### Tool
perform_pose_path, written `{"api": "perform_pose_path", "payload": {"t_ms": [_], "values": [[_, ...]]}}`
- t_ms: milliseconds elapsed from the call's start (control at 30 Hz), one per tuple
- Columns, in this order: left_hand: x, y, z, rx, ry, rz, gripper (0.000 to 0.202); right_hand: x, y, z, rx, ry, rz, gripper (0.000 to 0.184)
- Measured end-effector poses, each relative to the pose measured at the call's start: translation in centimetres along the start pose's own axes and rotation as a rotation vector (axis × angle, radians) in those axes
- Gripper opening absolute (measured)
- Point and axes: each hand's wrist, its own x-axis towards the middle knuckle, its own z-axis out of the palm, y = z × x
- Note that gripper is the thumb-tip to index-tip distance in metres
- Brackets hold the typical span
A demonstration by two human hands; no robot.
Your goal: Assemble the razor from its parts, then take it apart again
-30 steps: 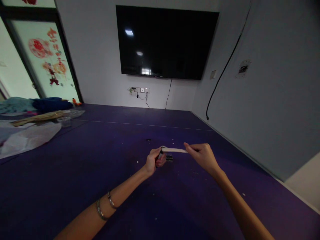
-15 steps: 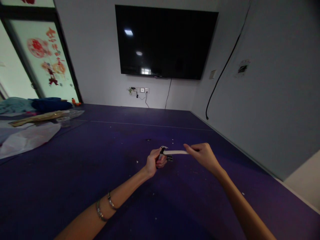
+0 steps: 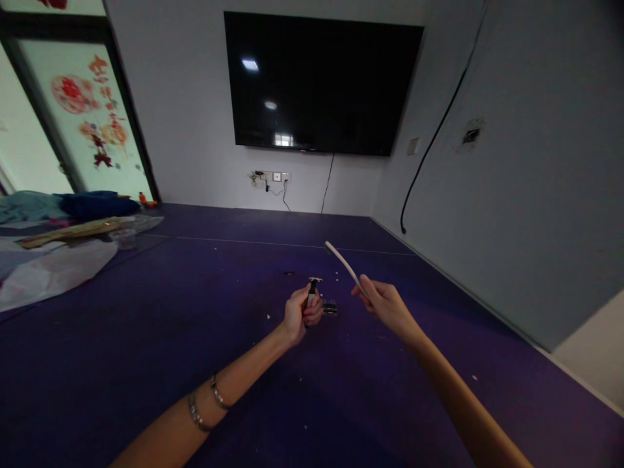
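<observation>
My left hand (image 3: 298, 313) is closed around a small hand tool (image 3: 311, 296). The tool has a grey handle, a black neck and a short metal crosspiece on top; its exact kind is unclear. To the right, my right hand (image 3: 383, 302) pinches the lower end of a slim, slightly bent white strip (image 3: 344, 263), perhaps a length of cable. The strip slants up and left, its free end apart from the tool. Just right of my left fingers lies a small dark object with light markings (image 3: 330, 307).
Tiny white scraps and a small dark piece (image 3: 289, 273) lie on the purple floor (image 3: 219, 292). Plastic sheeting (image 3: 58, 273), a clear cup (image 3: 125, 238) and blue cloth (image 3: 100, 203) are at the left. A black cable (image 3: 431, 143) hangs along the right wall.
The white strip has come away from the tool's head. Its free end has swung upward, from lying level to slanting. My left hand has tilted the tool more upright.
</observation>
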Motion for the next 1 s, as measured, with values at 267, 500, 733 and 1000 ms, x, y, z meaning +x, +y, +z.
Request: {"api": "perform_pose_path", "payload": {"t_ms": [267,500,733,1000], "values": [[0.1,-0.4,0.1,0.003,0.102,-0.021,0.040,-6.1,-2.2,6.0,0.789,-0.131,0.341,0.037],[0.0,-0.8,0.4,0.046,0.216,-0.049,0.042,-8.6,-1.9,8.6,0.896,-0.194,0.492,0.040],[0.2,-1.0,0.5,0.029,0.210,-0.032,0.041,-10.1,-1.7,9.5,0.933,-0.153,0.545,0.044],[0.0,-0.9,0.6,0.050,0.250,-0.025,0.042,-10.3,-1.7,10.1,0.920,-0.091,0.558,0.047]]}}
